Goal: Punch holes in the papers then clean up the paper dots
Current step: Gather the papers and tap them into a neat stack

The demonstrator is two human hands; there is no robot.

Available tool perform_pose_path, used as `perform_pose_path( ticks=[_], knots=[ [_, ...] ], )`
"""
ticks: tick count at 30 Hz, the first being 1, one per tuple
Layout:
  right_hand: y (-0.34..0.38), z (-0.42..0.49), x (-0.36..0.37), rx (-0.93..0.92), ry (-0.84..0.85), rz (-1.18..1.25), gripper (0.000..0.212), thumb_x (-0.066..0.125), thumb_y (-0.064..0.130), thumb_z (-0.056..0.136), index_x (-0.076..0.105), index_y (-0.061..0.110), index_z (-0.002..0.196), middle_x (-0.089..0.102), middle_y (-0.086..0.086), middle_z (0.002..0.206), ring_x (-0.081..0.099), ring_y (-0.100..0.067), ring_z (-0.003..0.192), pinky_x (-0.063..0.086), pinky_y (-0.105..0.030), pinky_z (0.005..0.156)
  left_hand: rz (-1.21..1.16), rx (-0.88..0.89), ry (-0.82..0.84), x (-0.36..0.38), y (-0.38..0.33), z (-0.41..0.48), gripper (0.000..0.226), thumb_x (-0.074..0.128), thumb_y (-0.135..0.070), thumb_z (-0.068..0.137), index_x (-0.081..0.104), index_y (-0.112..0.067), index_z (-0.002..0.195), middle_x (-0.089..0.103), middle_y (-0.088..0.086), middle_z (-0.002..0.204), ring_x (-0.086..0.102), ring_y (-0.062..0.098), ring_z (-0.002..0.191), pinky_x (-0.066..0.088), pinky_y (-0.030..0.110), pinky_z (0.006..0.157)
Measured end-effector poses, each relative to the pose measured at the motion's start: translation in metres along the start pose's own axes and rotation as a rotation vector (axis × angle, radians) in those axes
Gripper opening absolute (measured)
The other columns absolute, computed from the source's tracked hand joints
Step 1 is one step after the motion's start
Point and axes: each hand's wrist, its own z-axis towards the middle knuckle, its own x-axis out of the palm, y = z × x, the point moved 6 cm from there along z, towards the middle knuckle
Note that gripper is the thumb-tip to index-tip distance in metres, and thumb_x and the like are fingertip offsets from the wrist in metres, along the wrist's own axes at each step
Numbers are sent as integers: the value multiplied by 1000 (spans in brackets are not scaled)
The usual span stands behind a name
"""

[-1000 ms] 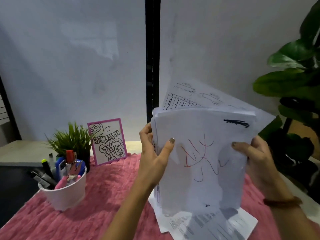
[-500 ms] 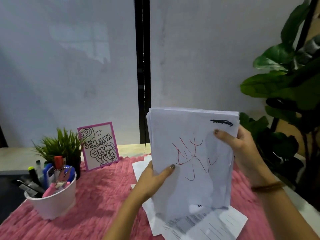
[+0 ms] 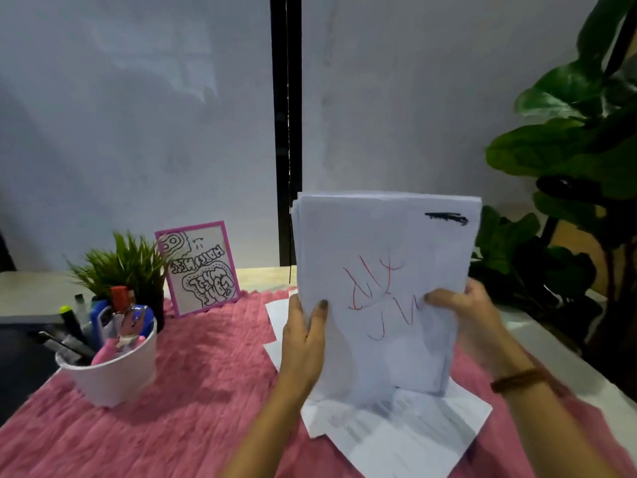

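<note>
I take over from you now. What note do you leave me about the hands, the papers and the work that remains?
Hands: the left hand grips the left edge of the stack, and the right hand grips its right edge.
Things: the stack stands upright, with its lower edge down at the loose sheets on the pink cloth.
Done: the stack looks squared. No holes are visible.
Left: punch the holes, then clear the dots. No punch is plainly in view; check the white cup.

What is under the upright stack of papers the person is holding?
Loose printed sheets lie on the pink cloth beneath the stack, which the left hand and right hand grip. Parts of them are hidden behind it.
</note>
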Motion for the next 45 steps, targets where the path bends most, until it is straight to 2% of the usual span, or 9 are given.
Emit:
perform_pose_path(
  ticks=[4, 8, 14, 18, 28, 31, 35, 40, 45],
  knots=[
    [-40, -4, -9, 71, -134, -94, 27, 66, -4, 85, 66, 16, 104, 75, 0, 98, 73, -18, 83, 57, -29, 66, 370, -179, 68, -10, 30, 2, 5, 50, -35, 98, 48, -30, 98, 58, -11, 102, 58, 8, 93, 45, 9, 75],
    [-32, 17, -58, 95, -346, -102, 37, 59, -13, 83, 65, 9, 111, 70, -12, 103, 65, -28, 79, 51, -32, 66, 919, -497, 113, -52, 67, -11, 89, 72, -55, 77, 30, -7, 138, 27, 14, 143, 25, 32, 135, 31, 38, 106],
    [-81, 18, -80, 422, -337, -9, 22, 50, -16, 82, 62, 2, 90, 64, -26, 118, 63, -38, 89, 52, -37, 71, 805, -351, -45, -68, 70, 6, 31, 75, -12, 74, 47, -12, 87, 55, 3, 88, 49, 18, 74, 35, 29, 51],
    [-97, 6, -65, 529, -212, -26, 30, 48, -9, 87, 58, -10, 116, 68, -21, 101, 65, -30, 82, 49, -35, 68, 912, -217, -115, -67, 67, 16, 19, 58, -11, 79, 47, -15, 64, 48, -1, 60, 43, 19, 56, 34, 33, 50],
    [-123, 40, -24, 633, -152, -3, 46, 84, 12, 54, 61, -9, 88, 63, -20, 108, 61, -35, 94, 48, -38, 90, 376, -450, -239, -51, 101, 85, 31, 44, -2, 97, 36, -11, 126, 57, 9, 96, 53, 15, 67, 41, 22, 45],
    [-126, 42, -20, 592, -196, -114, 1, 62, -8, 83, 61, -7, 82, 56, -15, 106, 49, -28, 93, 32, -31, 85, 423, -443, -193, -40, 119, 93, 39, 53, 3, 91, 39, -15, 123, 59, 11, 95, 58, 21, 70, 50, 32, 53],
    [-134, 47, -23, 562, -152, -115, 44, 78, 14, 60, 68, -13, 94, 68, -27, 97, 62, -39, 98, 46, -43, 95, 912, -462, -23, -27, 124, 106, 16, 58, -16, 94, 65, -10, 106, 54, 14, 133, 61, 27, 106, 55, 37, 85],
    [-122, 55, -29, 407, -197, -205, 5, 70, -5, 78, 68, -7, 83, 69, -18, 80, 63, -31, 70, 48, -34, 66, 1265, -455, 35, -8, 100, 103, 57, 36, -59, 96, 63, -13, 117, 20, 17, 155, 17, 35, 141, 19, 48, 113],
    [-125, 58, -23, 344, -156, -213, 13, 71, -1, 82, 68, -1, 95, 74, -17, 87, 70, -33, 72, 52, -34, 66, 1409, -400, 88, 9, 94, 95, 42, 52, -49, 94, 62, -15, 116, 16, 19, 157, 7, 39, 145, 12, 49, 114]
  ],
)
